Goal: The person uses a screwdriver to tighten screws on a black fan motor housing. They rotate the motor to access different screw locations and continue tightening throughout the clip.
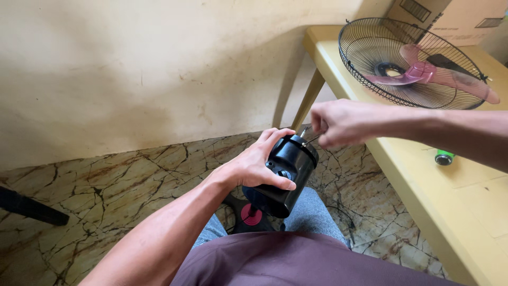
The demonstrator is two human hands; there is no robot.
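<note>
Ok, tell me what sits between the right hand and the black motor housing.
In the head view, a thin metal shaft juts from the black motor housing into the right hand; the left hand steadies the housing.

The fan motor (pixel 286 172) in the middle is shiny black. At the upper right, a black wire guard (pixel 370 79) holds a pink blade (pixel 439 74) on a yellow table (pixel 455 212). The floor (pixel 106 190) at the lower left is brown marble with dark cracks.

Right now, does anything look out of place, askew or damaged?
Yes. The fan is in pieces: the pink blade lies loose inside the wire grille on the yellow table, while the left hand grips the black motor housing tilted. The right hand pinches something thin and metallic at its top.
</note>
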